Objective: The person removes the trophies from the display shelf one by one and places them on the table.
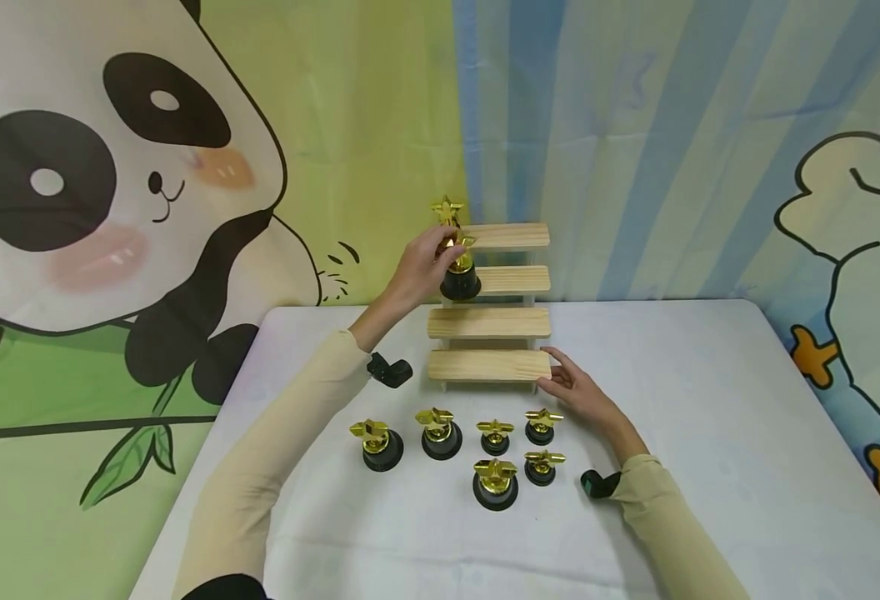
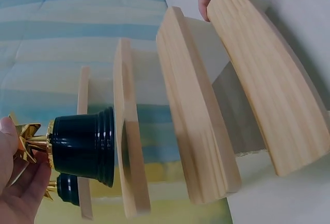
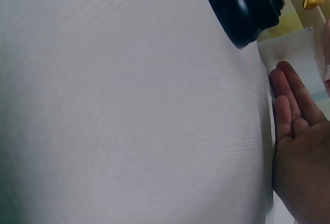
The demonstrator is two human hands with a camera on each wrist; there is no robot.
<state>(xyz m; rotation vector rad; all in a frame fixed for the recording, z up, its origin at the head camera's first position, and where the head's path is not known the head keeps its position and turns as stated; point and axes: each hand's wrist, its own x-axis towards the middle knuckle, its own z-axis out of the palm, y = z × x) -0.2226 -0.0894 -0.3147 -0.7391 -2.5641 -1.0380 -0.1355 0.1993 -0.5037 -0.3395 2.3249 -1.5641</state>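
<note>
My left hand [image 1: 423, 265] pinches a star trophy [image 1: 461, 282] by its gold upper part, its black base down. The base is at the left end of the second plank from the top of a wooden tiered stand [image 1: 489, 322]; whether it touches is unclear. Behind it, another star trophy [image 1: 447, 210] stands on the top plank's left end, partly hidden. At the stand's lowest plank [image 2: 273, 80], my right hand [image 1: 577, 388] grips the right end between thumb and fingers. The right wrist view shows that hand [image 3: 304, 147] low beside the tablecloth.
Several star trophies stand on the white table [image 1: 680, 375] before the stand, including a large one [image 1: 496, 485] and a small one [image 1: 541, 468]. Black wrist devices [image 1: 390, 371] sit at both sleeves. A printed panda curtain [image 1: 365, 125] hangs behind.
</note>
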